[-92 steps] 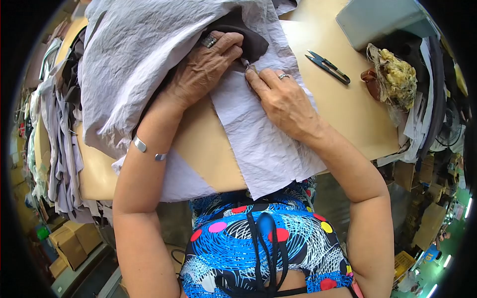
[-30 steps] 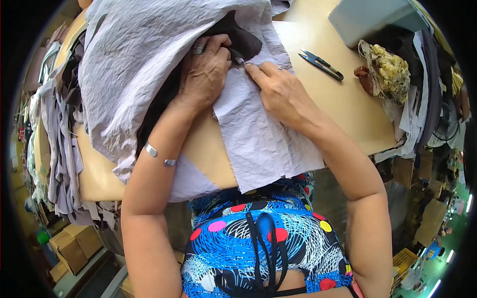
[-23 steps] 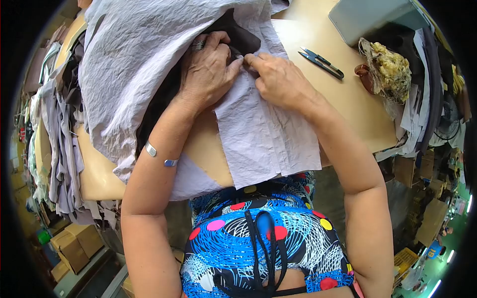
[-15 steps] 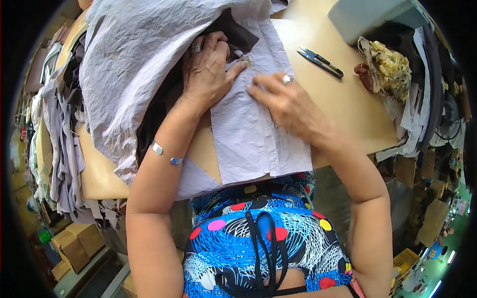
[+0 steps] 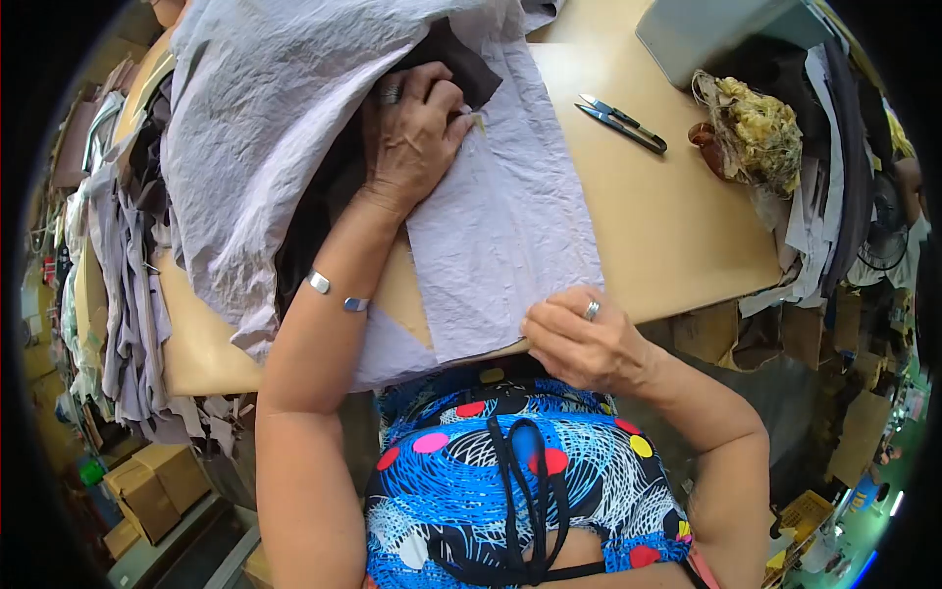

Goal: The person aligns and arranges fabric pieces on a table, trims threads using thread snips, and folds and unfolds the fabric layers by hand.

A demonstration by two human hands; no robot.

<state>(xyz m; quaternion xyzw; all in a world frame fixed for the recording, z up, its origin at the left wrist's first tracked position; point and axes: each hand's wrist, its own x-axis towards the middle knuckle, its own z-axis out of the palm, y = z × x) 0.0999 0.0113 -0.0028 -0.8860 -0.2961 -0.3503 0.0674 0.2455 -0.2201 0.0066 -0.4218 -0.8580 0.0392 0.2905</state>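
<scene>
A crumpled pale lilac fabric piece (image 5: 496,226) spreads over the table, with its lower edge at the table's front. My left hand (image 5: 417,128) rests at its upper left with curled fingers, the thumb and forefinger closed on the cloth beside a dark fabric flap (image 5: 466,64). At the lower right corner of the piece, my right hand (image 5: 584,339) has its fingers pinched together on the edge of the cloth; the fingertips are partly hidden. A larger bunched lilac fabric (image 5: 255,128) with a dark underside lies over and left of my left forearm.
Black thread snips (image 5: 623,128) lie on the wooden table (image 5: 677,226) to the right. Beyond them are a tangle of yellowish threads (image 5: 756,133), a grey bin (image 5: 721,34) and piled cloth (image 5: 834,167). More garments (image 5: 123,294) hang at the left edge. Cardboard boxes (image 5: 162,481) stand below.
My right hand has moved down along the fabric from its middle to the lower right corner. My left hand stays in about the same place, its thumb drawn in closer to the fingers.
</scene>
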